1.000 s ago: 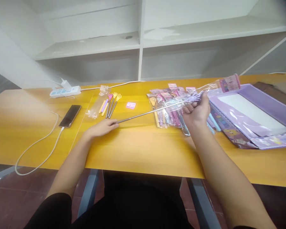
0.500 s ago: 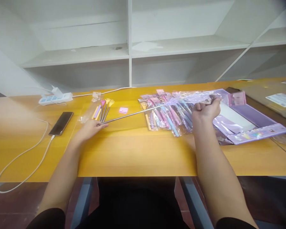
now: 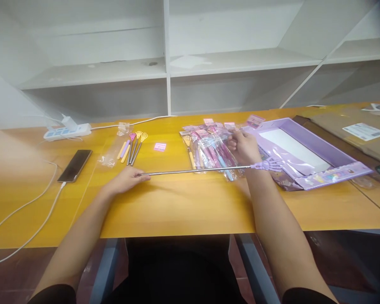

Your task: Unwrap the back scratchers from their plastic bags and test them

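My left hand (image 3: 128, 179) rests on the yellow table (image 3: 183, 207), its fingers closed around the handle end of a telescopic back scratcher (image 3: 196, 171). The thin metal rod is pulled out long and runs right, level with the table's front edge. Its purple claw head (image 3: 270, 164) shows just past my right wrist. My right hand (image 3: 243, 145) is over a pile of packaged scratchers (image 3: 209, 145), fingers curled on clear plastic wrapping there. A pink label card (image 3: 255, 120) lies just beyond it.
Several loose short scratchers (image 3: 133, 145) and a small pink tag (image 3: 160, 146) lie left of the pile. A phone (image 3: 74, 165) on a white cable and a power strip (image 3: 66, 131) sit far left. A purple tray (image 3: 307, 145) and cardboard (image 3: 351, 131) are at right; white shelves behind.
The rod has come down from a slant to lie level near the table. My right hand, which had pulled the wrapper off toward the tray, has moved back left onto the pile.
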{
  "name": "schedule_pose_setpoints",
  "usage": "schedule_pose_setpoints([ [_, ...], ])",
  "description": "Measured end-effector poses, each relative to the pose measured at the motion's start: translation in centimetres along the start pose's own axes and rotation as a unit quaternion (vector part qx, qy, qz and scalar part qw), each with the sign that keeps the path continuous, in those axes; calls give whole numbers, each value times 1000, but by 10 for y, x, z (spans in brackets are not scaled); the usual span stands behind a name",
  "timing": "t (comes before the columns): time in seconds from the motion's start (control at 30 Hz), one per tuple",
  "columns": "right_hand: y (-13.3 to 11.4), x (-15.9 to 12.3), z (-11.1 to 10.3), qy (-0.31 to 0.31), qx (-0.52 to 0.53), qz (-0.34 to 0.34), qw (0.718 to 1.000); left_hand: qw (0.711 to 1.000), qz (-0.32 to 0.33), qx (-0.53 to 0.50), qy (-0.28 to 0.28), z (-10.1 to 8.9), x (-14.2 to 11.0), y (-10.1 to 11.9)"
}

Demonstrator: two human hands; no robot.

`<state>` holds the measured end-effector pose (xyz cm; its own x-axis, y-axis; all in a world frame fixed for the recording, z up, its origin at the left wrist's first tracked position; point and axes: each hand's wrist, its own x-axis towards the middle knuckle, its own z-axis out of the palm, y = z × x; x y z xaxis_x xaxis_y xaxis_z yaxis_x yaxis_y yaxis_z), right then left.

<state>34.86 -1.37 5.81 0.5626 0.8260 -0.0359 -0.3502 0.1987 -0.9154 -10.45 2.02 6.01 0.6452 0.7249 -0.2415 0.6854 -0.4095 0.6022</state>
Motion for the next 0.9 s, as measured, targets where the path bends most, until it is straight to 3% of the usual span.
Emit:
schedule_pose_setpoints([
  [0.13, 1, -5, -6, -11, -106, 2, 994, 999, 22, -2, -25, 10, 3, 4],
  [0.27, -9, -8, -18, 10, -207, -59, 976, 999, 34, -2, -35, 11, 4, 4],
  [0.33, -13, -10, -19, 12, -213, -79, 974, 998, 44, -19, -34, 10, 3, 5],
  [0.43, -13, -16, -9, -17, -180, -55, 982, 993, 67, -92, -44, 13, 1, 10],
  [0.57, 1, -31, 33, -128, -121, -17, 984, 971, 103, -195, -97, 27, -1, 21],
  [0.77, 34, -53, 134, -316, -108, 10, 943, 934, 156, -220, -235, 44, -8, 43],
  [0.9, 52, -58, 184, -353, -93, 26, 931, 930, 171, -224, -237, 42, -11, 43],
])
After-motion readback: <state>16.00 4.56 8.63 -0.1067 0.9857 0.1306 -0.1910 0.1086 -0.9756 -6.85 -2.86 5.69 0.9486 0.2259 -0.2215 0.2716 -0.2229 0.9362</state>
